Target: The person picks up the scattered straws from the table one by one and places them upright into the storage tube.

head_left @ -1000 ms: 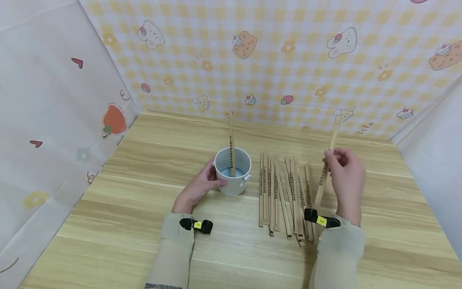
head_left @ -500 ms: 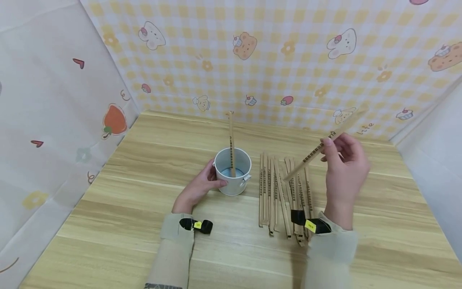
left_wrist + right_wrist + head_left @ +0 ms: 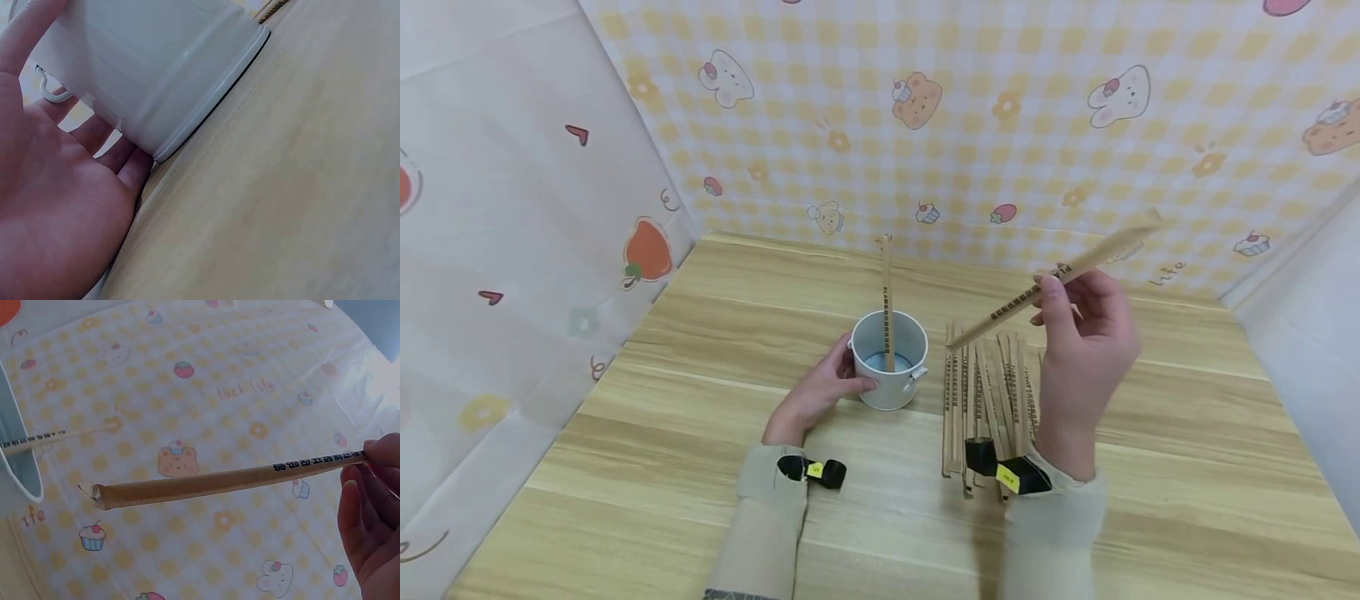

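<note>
A small white metal bucket (image 3: 883, 395) stands upright on the table, held by my left hand (image 3: 820, 393). The left wrist view shows the thumb on one side of the bucket (image 3: 156, 69) and the fingers behind it. One paper-wrapped straw (image 3: 887, 304) with black lettering leans inside. My right hand (image 3: 1086, 354) pinches another wrapped straw (image 3: 1011, 308) between thumb and fingers, tilted in the air. Its lower end points left, above the loose straws, apart from the bucket. In the right wrist view, this straw's (image 3: 206, 487) crimped end lies near the bucket's rim (image 3: 34, 481).
Several more wrapped straws (image 3: 955, 417) lie in a loose row on the wood-grain table (image 3: 662, 450), right of the bucket and partly hidden by my right wrist. A yellow checked cloth (image 3: 970, 133) hangs behind the table, with white cloth at the sides.
My right hand has moved left with the straw, which has swung from nearly upright to a slant with its lower end leftward. My left hand and the bucket have stayed in place.
</note>
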Motion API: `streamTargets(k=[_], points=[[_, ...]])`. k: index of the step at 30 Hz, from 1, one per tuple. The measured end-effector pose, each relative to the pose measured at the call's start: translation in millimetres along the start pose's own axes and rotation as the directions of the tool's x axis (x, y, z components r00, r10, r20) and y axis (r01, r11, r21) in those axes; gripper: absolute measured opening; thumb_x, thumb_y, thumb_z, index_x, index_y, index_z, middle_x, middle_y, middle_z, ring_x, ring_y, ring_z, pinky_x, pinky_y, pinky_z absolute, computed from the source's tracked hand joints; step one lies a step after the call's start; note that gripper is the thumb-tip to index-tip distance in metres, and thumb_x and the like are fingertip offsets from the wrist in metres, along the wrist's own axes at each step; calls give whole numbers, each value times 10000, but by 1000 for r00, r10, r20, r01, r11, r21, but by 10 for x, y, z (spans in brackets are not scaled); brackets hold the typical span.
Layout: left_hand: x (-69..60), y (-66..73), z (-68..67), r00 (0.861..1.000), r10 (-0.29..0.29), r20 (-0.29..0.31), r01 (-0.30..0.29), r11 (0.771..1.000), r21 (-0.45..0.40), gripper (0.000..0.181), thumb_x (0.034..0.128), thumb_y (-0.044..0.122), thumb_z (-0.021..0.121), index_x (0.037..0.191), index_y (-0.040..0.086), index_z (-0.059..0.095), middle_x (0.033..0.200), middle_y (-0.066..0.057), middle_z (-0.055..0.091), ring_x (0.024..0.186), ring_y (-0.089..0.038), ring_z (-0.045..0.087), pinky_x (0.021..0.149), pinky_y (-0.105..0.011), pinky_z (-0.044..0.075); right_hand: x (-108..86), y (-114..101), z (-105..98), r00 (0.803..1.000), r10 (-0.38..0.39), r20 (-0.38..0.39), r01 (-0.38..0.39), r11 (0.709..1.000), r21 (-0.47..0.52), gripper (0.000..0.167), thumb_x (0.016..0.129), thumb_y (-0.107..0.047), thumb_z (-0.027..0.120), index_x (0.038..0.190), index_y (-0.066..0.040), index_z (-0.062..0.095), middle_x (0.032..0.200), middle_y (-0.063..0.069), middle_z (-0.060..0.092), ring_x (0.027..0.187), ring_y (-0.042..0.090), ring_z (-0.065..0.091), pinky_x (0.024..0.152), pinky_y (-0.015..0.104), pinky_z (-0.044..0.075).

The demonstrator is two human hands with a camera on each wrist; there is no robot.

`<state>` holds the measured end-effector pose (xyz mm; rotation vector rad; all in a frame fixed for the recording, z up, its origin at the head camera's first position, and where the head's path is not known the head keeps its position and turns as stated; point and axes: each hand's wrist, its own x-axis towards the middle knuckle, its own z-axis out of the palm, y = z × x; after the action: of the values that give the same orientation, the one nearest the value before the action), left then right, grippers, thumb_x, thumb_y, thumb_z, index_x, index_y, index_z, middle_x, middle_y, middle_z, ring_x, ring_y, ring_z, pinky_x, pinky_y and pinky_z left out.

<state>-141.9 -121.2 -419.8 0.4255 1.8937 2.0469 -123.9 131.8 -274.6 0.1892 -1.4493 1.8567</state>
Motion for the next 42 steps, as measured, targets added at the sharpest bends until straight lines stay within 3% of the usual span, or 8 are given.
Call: streamTargets(k=[6, 15, 20, 25, 30, 36, 42], points=[[8, -15, 0, 1000, -2, 8, 2, 1000, 0, 793, 774, 55, 669, 1406, 198, 212, 1412, -140, 255, 1319, -248, 190, 1068, -360, 157, -80, -29, 198, 998, 21, 55, -18, 998, -53, 190, 781, -41, 663, 935, 57, 611, 857, 196, 614, 696, 214, 539, 536, 221, 471], [21, -19, -11, 1000, -18, -10, 18, 1000, 10, 799, 764, 67, 681, 1401, 221, 223, 1396, -59, 293, 1305, -184, 222, 1065, -349, 171, -153, 95, 331, 978, 91, 190, -42, 969, -244, 205, 822, -97, 631, 966, 45, 595, 843, 110, 598, 730, 171, 547, 589, 204, 475], [16, -21, -16, 1000, -23, -15, 23, 1000, 17, 804, 761, 78, 688, 1401, 230, 226, 1392, -48, 301, 1303, -183, 227, 1063, -346, 175, -181, 319, 316, 957, 128, 261, -34, 942, -335, 221, 836, -178, 625, 996, -27, 621, 887, 43, 612, 802, 134, 556, 638, 236, 486], [18, -28, -12, 1000, -23, -6, 23, 1000, 10, 808, 764, 65, 683, 1404, 228, 219, 1387, -63, 305, 1301, -208, 234, 1061, -358, 183, -210, 599, 282, 935, 126, 331, 36, 896, -442, 248, 842, -274, 610, 1018, -100, 631, 898, -28, 623, 836, 82, 561, 695, 268, 498], [18, -12, -4, 1000, -25, -6, 25, 1000, 13, 823, 760, 79, 690, 1413, 203, 204, 1407, -102, 277, 1310, -239, 211, 1064, -374, 173, -249, 761, 292, 917, 151, 369, 57, 867, -495, 263, 841, -264, 613, 1034, -86, 623, 903, 6, 623, 812, 106, 570, 690, 289, 501], [17, 9, -2, 1000, -25, -7, 25, 999, 28, 828, 768, 103, 689, 1420, 190, 186, 1423, -127, 248, 1318, -260, 190, 1066, -386, 160, -300, 913, 326, 887, 237, 397, 12, 847, -532, 305, 839, -215, 618, 1111, -82, 580, 931, 23, 618, 813, 113, 560, 691, 279, 491], [5, 12, -8, 999, -34, -17, 34, 999, 34, 816, 768, 118, 692, 1413, 206, 201, 1421, -105, 258, 1319, -237, 192, 1066, -372, 163, -344, 1010, 364, 860, 291, 419, 7, 814, -581, 231, 838, -179, 618, 1040, -65, 615, 896, 33, 614, 779, 133, 561, 674, 263, 494]])
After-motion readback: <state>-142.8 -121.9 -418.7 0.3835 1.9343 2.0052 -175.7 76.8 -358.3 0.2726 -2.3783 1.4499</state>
